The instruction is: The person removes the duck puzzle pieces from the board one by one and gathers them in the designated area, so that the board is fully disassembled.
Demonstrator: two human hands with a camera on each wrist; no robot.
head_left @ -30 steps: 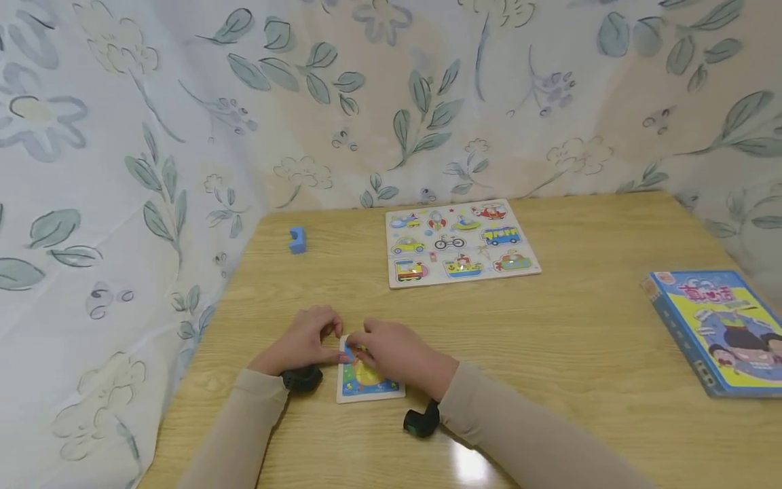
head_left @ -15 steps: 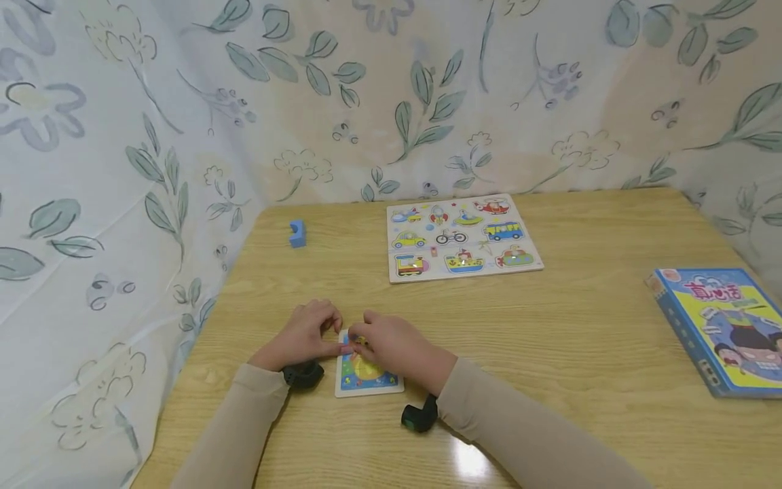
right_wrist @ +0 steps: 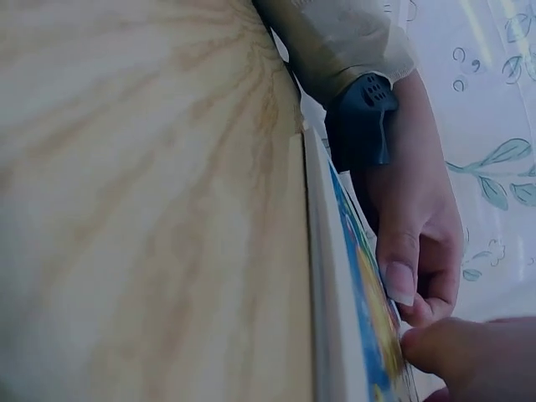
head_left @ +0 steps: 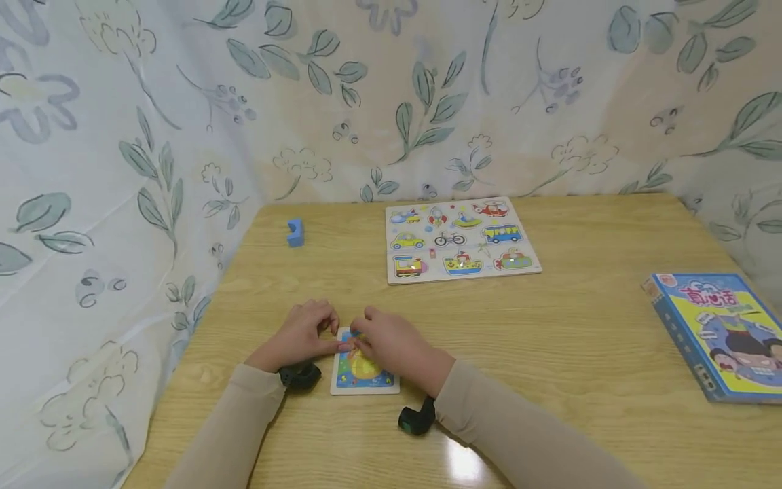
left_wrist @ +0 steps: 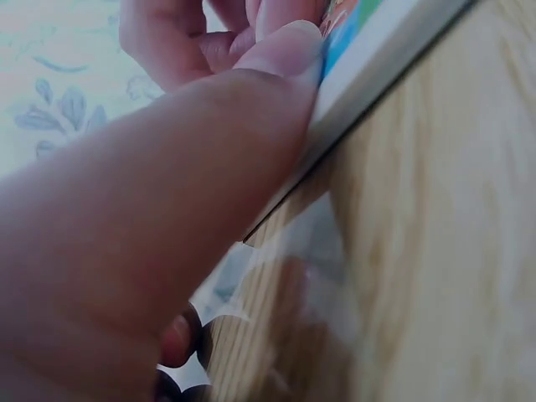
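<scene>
A small white-framed jigsaw puzzle point(head_left: 364, 390), with a blue, green and yellow picture, lies on the table in front of the person. My left hand point(head_left: 299, 334) is at its upper left, the thumb point(left_wrist: 280, 54) on the picture near the rim and the fingers bent by the corner. From the right, my right hand point(head_left: 394, 345) reaches over the upper part of the picture with bent fingers. The right thumb point(right_wrist: 435, 343) touches the picture close to the left fingertips. Anything under the right fingers is hidden; I cannot tell whether they hold a piece.
Behind the hands lies a larger board point(head_left: 397, 276) with vehicle pictures. At the far left sits a blue notched block point(head_left: 296, 233). To the right is a blue and yellow game box point(head_left: 723, 333). A floral cloth point(head_left: 342, 156) hangs behind the wooden table point(head_left: 550, 421).
Both hands stay at the top of the puzzle, with only slight shifts of the fingers. The whole head view has moved a little.
</scene>
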